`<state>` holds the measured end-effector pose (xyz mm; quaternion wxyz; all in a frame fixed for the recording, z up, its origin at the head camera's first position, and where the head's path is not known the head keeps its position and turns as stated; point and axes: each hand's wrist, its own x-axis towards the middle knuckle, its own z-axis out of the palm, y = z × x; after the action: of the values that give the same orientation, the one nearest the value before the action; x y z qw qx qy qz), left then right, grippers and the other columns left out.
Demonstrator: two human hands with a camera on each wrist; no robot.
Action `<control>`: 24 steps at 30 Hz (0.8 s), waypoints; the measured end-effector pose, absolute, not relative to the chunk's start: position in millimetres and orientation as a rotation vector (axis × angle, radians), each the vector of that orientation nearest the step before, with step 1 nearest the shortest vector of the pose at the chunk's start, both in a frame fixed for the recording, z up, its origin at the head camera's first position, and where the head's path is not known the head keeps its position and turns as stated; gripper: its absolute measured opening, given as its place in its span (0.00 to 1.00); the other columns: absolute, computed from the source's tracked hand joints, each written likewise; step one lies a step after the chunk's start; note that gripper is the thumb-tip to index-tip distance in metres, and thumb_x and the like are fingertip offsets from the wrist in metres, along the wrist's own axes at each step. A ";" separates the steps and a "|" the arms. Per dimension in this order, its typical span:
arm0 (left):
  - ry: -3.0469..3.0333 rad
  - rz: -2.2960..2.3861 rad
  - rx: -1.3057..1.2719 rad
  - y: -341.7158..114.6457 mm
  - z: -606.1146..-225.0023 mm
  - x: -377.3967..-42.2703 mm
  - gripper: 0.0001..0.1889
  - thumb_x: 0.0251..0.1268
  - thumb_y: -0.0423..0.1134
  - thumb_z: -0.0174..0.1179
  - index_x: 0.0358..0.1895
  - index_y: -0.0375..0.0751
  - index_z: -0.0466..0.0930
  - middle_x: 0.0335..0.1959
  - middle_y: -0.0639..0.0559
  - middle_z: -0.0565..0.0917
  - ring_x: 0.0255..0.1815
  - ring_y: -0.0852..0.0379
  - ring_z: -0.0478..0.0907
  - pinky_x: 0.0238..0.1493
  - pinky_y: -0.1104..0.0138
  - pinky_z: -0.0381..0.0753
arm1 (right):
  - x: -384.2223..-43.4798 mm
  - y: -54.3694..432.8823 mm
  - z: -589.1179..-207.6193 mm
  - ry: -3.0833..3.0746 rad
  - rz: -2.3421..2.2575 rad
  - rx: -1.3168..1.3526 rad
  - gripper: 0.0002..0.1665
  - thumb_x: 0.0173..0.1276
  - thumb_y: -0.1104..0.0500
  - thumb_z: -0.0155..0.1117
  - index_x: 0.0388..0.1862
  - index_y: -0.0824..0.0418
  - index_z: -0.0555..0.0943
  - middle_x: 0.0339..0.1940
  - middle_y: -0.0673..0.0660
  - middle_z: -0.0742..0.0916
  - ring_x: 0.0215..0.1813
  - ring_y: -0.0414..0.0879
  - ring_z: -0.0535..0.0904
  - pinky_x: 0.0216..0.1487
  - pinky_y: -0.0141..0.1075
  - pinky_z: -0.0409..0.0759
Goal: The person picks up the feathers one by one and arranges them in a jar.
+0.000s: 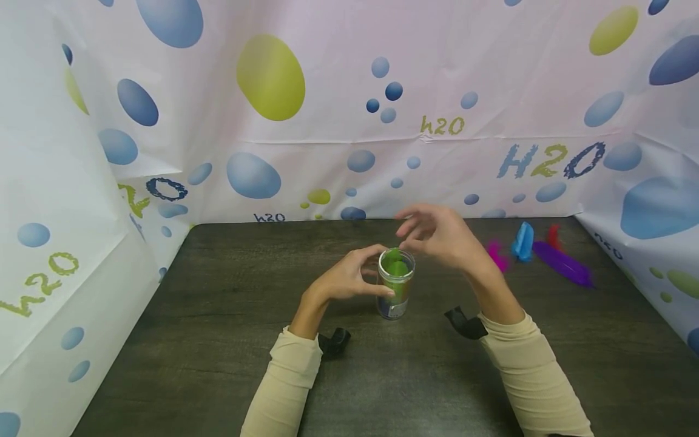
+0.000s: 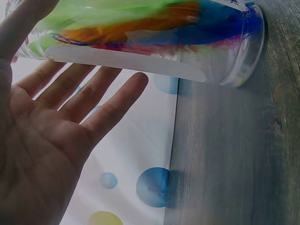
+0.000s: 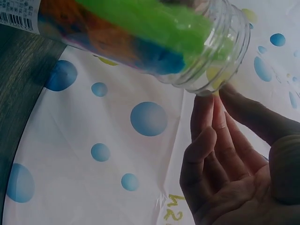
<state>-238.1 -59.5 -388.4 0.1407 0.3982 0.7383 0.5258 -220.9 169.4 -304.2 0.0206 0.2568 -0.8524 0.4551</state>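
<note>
A clear glass jar (image 1: pixel 394 308) stands upright on the dark table, its top uncovered. Through the glass, green feathers (image 2: pixel 84 18) show along with orange feathers (image 2: pixel 154 26) and blue feathers (image 2: pixel 215 28); a white label is on the side. My left hand (image 1: pixel 343 276) holds the jar near its upper part, thumb on the near side and fingers round the far side. Just right of and above the rim, my right hand (image 1: pixel 439 237) has loosely bent fingers. Nothing shows between them. In the right wrist view, its thumb and fingertips (image 3: pixel 203 105) are close to the rim; contact cannot be told.
At the table's back right lie a magenta feather (image 1: pixel 497 256), a light blue feather (image 1: pixel 523 241), a red feather (image 1: pixel 554 237) and a purple feather (image 1: pixel 562 264). A white sheet (image 1: pixel 327 127) with bubble prints rises behind the table (image 1: pixel 218 340) and along both sides.
</note>
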 end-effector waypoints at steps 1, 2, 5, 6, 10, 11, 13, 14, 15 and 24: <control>2.133 1.516 1.150 -59.5 -388.4 -238.2 0.32 0.58 0.25 0.74 0.67 0.32 0.72 0.58 0.39 0.81 0.61 0.50 0.81 0.60 0.62 0.84 | -220.5 169.8 -303.7 -2.634 1.409 0.797 0.24 0.63 0.74 0.74 0.59 0.69 0.82 0.40 0.60 0.90 0.40 0.53 0.89 0.38 0.37 0.84; 2.134 1.513 1.150 -59.6 -388.4 -238.2 0.32 0.58 0.25 0.74 0.67 0.32 0.72 0.58 0.39 0.81 0.61 0.50 0.81 0.60 0.62 0.84 | -219.9 170.4 -303.4 -2.625 1.418 0.798 0.24 0.63 0.74 0.74 0.59 0.68 0.82 0.40 0.60 0.90 0.40 0.53 0.89 0.38 0.37 0.84; 2.136 1.506 1.151 -59.8 -388.3 -238.3 0.33 0.59 0.25 0.74 0.67 0.32 0.71 0.59 0.39 0.81 0.62 0.49 0.81 0.60 0.62 0.84 | -218.6 172.5 -303.4 -2.600 1.449 0.814 0.24 0.63 0.74 0.74 0.59 0.68 0.82 0.40 0.60 0.90 0.40 0.52 0.89 0.41 0.36 0.86; 2.138 1.504 1.150 -59.9 -388.3 -238.3 0.33 0.59 0.25 0.74 0.67 0.32 0.71 0.59 0.39 0.81 0.62 0.49 0.80 0.60 0.62 0.84 | -218.3 173.2 -303.6 -2.595 1.459 0.817 0.24 0.63 0.74 0.74 0.59 0.68 0.82 0.40 0.60 0.90 0.40 0.52 0.89 0.42 0.36 0.86; 2.146 1.498 1.144 -60.4 -388.5 -238.1 0.33 0.59 0.25 0.74 0.68 0.32 0.71 0.59 0.39 0.81 0.63 0.48 0.80 0.60 0.62 0.83 | -218.1 177.8 -305.7 -2.583 1.493 0.812 0.24 0.64 0.74 0.73 0.59 0.67 0.82 0.40 0.60 0.90 0.40 0.50 0.89 0.45 0.35 0.87; 2.145 1.497 1.143 -60.4 -388.4 -237.9 0.33 0.59 0.25 0.74 0.68 0.32 0.71 0.59 0.39 0.81 0.63 0.48 0.80 0.60 0.62 0.83 | -217.7 179.3 -306.3 -2.580 1.498 0.808 0.24 0.64 0.74 0.73 0.59 0.67 0.82 0.40 0.60 0.90 0.40 0.50 0.89 0.45 0.35 0.87; 2.143 1.495 1.142 -60.6 -388.6 -237.9 0.33 0.59 0.25 0.73 0.68 0.32 0.71 0.60 0.38 0.80 0.63 0.48 0.80 0.61 0.62 0.83 | -216.9 182.6 -307.8 -2.576 1.504 0.799 0.24 0.65 0.73 0.73 0.59 0.67 0.82 0.40 0.61 0.90 0.40 0.49 0.89 0.45 0.34 0.87; 2.143 1.495 1.140 -60.7 -388.5 -237.8 0.33 0.59 0.25 0.73 0.68 0.31 0.71 0.60 0.38 0.80 0.63 0.48 0.80 0.61 0.62 0.83 | -216.3 184.4 -308.7 -2.574 1.506 0.793 0.23 0.65 0.72 0.73 0.59 0.67 0.82 0.40 0.61 0.90 0.40 0.49 0.89 0.45 0.33 0.87; 2.145 1.494 1.138 -60.7 -388.3 -237.8 0.33 0.59 0.25 0.74 0.68 0.32 0.71 0.60 0.38 0.80 0.63 0.48 0.80 0.61 0.62 0.83 | -215.4 186.3 -309.5 -2.571 1.508 0.784 0.23 0.65 0.72 0.74 0.59 0.67 0.82 0.40 0.61 0.90 0.40 0.50 0.89 0.45 0.33 0.87; 2.160 1.484 1.139 -60.7 -387.7 -237.9 0.34 0.59 0.25 0.74 0.68 0.32 0.71 0.61 0.37 0.80 0.64 0.47 0.79 0.61 0.63 0.83 | -213.1 206.0 -321.3 -2.532 1.495 0.735 0.18 0.71 0.69 0.70 0.59 0.69 0.81 0.40 0.63 0.90 0.40 0.50 0.90 0.40 0.37 0.89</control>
<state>-237.9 -60.7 -387.7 0.1417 0.3946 0.7482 0.5143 -213.1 206.0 -321.3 0.0551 0.2423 -0.8341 0.4925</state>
